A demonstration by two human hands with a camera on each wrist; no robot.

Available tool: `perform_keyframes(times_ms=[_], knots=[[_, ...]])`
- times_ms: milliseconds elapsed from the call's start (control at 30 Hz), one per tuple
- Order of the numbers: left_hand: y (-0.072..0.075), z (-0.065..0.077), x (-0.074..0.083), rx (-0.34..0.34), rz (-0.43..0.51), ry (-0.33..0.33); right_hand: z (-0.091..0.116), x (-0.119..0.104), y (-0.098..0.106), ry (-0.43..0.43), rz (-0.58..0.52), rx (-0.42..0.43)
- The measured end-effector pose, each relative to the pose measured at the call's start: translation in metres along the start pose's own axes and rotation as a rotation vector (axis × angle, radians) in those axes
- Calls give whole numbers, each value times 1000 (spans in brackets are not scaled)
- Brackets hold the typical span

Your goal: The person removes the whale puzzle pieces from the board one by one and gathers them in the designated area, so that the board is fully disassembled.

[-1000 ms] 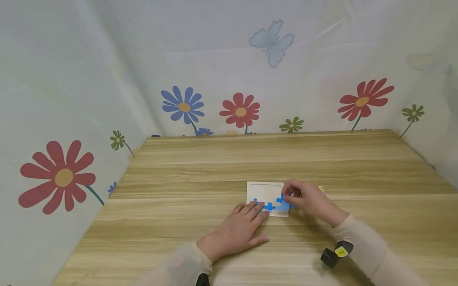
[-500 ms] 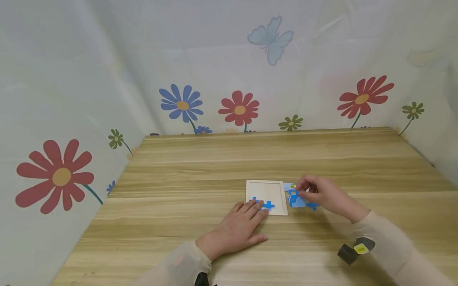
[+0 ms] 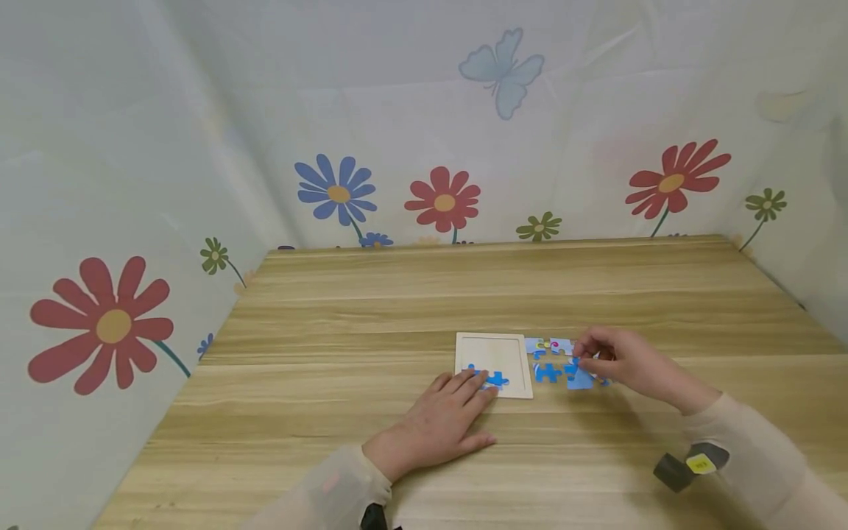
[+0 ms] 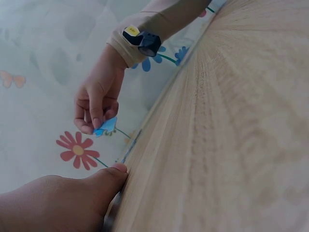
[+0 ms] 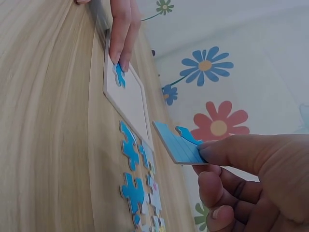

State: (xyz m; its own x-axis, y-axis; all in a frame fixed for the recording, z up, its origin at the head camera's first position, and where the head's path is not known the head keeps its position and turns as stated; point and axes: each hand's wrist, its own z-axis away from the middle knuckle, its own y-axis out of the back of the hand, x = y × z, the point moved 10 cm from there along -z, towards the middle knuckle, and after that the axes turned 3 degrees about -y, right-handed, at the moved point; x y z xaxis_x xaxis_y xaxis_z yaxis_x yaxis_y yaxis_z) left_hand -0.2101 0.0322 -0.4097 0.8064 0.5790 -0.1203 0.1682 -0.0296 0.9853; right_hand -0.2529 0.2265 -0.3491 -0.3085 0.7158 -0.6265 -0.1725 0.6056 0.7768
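Note:
My left hand [image 3: 437,423] lies with fingers stretched out over the near left corner of a shallow wooden puzzle tray [image 3: 493,353]. Its fingertips press on blue jigsaw pieces [image 3: 495,379] inside the frame, covering part of them. To the right, my right hand [image 3: 626,361] pinches a blue jigsaw piece [image 5: 176,145] between thumb and fingers. In the right wrist view this piece has straight edges meeting at a corner, and it is raised above the table. Below it, beside the tray, are loose blue jigsaw pieces [image 5: 129,145].
Along the tray's right side, more loose pieces [image 3: 535,344] with pale blue and coloured print lie on the wood-grain table [image 3: 371,302]. A white curtain [image 3: 397,88] printed with flowers and a butterfly encloses the table at the back and sides.
My right hand has carried the pinched jigsaw piece rightward from over the tray to above the loose pieces, uncovering some of them. The left hand has stayed in place on the tray.

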Motion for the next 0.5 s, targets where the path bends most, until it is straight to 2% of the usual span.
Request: perform_keyframes(times_ms=[267,500], knots=[[2,1,0,11,-1,0,11,15,3,5,-29,-17],[3,1,0,15,3,-1,19,28,6,2,7,2]])
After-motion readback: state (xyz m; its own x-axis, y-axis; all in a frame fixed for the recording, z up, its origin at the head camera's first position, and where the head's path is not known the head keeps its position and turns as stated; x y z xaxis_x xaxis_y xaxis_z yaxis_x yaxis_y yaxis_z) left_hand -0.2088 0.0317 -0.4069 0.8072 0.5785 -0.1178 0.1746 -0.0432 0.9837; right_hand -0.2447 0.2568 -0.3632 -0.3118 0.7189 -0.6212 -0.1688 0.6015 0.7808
